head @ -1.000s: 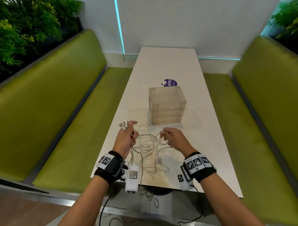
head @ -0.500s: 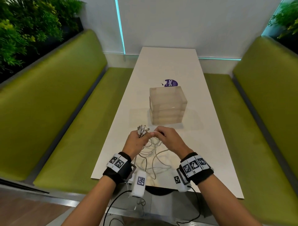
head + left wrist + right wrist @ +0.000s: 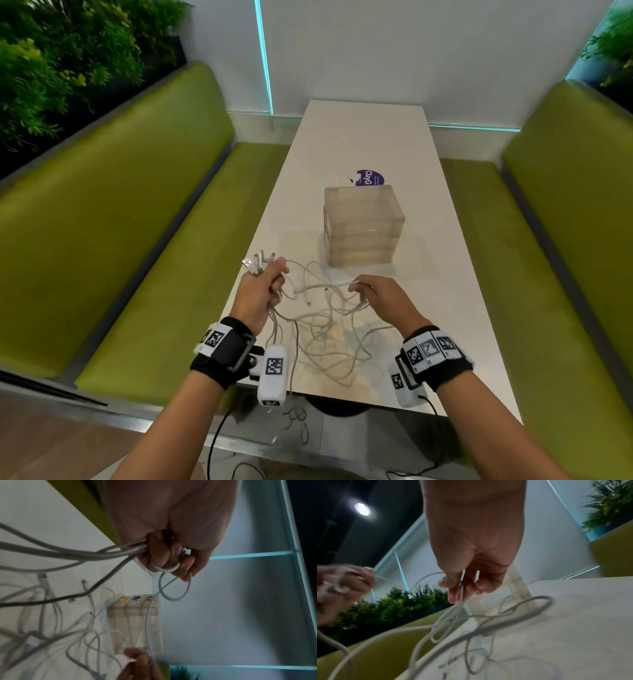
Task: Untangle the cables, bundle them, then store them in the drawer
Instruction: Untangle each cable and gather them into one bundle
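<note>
Sticker [image 3: 370, 177] reads "ClayG", perhaps cut off

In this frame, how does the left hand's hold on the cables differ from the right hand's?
The left hand grips several cables bunched in a fist, their connector ends sticking out above it; the right hand pinches a thin strand at its fingertips. The left hand sits at the table's left edge, the right hand over the table, nearer the drawer unit. Both hands are raised above the tangle and joined by a stretched strand.
</note>
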Available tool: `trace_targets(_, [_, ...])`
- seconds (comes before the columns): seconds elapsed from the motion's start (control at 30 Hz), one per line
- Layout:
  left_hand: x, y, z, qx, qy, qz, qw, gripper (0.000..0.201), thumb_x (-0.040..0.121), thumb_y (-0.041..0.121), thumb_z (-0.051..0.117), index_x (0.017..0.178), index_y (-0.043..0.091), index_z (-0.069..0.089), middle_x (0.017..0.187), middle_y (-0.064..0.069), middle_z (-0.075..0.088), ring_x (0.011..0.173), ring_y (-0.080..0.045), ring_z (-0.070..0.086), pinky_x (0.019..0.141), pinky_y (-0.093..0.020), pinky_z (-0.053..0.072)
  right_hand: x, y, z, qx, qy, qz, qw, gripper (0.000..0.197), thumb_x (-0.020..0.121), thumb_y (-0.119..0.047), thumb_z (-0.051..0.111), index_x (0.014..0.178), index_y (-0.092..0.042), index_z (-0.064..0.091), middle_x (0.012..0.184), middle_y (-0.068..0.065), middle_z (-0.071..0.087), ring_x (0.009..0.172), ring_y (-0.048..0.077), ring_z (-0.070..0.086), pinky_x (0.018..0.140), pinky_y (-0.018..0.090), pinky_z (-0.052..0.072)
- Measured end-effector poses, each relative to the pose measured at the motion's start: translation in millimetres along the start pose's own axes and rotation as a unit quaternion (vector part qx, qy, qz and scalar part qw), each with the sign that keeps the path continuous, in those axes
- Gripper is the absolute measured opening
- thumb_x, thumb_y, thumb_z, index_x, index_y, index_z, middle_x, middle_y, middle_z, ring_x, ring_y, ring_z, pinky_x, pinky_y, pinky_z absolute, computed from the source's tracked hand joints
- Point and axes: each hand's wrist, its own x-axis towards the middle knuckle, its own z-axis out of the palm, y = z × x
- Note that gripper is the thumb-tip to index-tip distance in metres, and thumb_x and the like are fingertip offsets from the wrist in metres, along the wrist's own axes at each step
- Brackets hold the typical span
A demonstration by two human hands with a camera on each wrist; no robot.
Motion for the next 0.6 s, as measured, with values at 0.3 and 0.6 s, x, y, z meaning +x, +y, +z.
trace_targets(0.3, [-13.8, -32.0, 28.3, 0.212, -0.105, 0.001, 0.972, 0.02, 0.083, 0.022, 0.073, 0.075, 0.013, 0.057, 0.053, 0.007, 0.035, 0.044, -0.007, 0.028, 0.043, -0.02, 0.026, -4.5, -49.1, 8.2, -0.04, 0.005, -0.119, 0.992, 0.02, 0.093, -0.018, 0.053, 0.098, -0.019, 0.072, 0.096, -0.002, 0.071, 0.089, 0.016, 0.061, 0.075, 0.035, 0.047])
trace_targets(0.6, [-12.8, -11.9, 21.6, 0.058, -0.059, -0.017, 0.996, 0.025, 0.091, 0.014, 0.06, 0.066, 0.014, 0.056, 0.047, 0.007, 0.034, 0.042, -0.005, 0.024, 0.037, -0.016, 0.016, 5.2, -17.0, 7.0, -0.211, -0.01, -0.033, 0.977, 0.027, 0.098, -0.035, 0.046, 0.094, -0.015, 0.064, 0.094, 0.001, 0.059, 0.093, 0.023, 0.056, 0.068, 0.034, 0.042])
